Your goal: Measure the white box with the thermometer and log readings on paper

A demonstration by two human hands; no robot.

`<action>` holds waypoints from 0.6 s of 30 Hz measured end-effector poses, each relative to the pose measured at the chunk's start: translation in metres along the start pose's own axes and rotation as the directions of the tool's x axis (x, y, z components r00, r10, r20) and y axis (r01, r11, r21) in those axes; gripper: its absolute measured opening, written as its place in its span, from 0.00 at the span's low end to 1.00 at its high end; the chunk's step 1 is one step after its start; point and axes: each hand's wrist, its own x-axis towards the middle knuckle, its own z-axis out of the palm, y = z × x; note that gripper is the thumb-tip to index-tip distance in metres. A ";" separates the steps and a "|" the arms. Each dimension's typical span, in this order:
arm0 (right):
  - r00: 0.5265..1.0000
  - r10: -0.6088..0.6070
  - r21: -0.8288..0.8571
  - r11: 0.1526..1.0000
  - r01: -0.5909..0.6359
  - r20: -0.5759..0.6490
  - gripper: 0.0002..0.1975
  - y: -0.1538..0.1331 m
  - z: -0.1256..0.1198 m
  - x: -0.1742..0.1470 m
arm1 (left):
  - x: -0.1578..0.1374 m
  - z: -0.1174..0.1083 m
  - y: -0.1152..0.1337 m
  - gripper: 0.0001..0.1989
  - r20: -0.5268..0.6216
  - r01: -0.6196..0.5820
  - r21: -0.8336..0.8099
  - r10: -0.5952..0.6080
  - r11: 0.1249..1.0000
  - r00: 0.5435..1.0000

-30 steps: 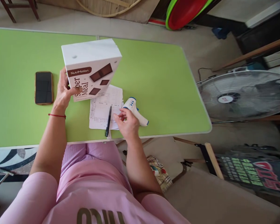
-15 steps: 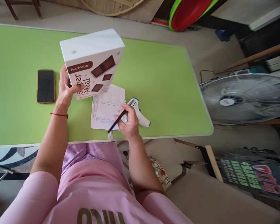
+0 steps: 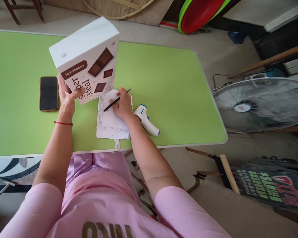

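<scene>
A white NutriMotion Super Meal box [image 3: 89, 53] is tilted above the table, gripped at its lower left by my left hand [image 3: 67, 99], thumb across its printed front. My right hand [image 3: 123, 104] pinches a black pen [image 3: 115, 100] whose lower end points down-left over the written sheets. Those sheets of paper [image 3: 109, 124] lie near the table's front edge, partly covered by the right hand and the box. Beside my right wrist rests a white and blue infrared thermometer [image 3: 147, 122].
A phone [image 3: 49, 94] in a brown-edged case lies left of the box on the green table [image 3: 164, 82]. Off the table's right end stands a fan [image 3: 253, 105]. A chair [image 3: 213, 205] is at the lower right, and red and green basins [image 3: 198, 15] are at the back.
My right hand has moved up and left with the pen, from near the thermometer onto the sheets. The box has shifted left and slightly up and tilted more in my left hand.
</scene>
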 end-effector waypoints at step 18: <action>0.984 -0.112 0.031 0.994 0.109 0.140 0.17 -0.054 -0.009 -0.123 | -0.008 0.004 -0.024 0.55 0.177 -0.016 0.050 0.007 0.999 0.984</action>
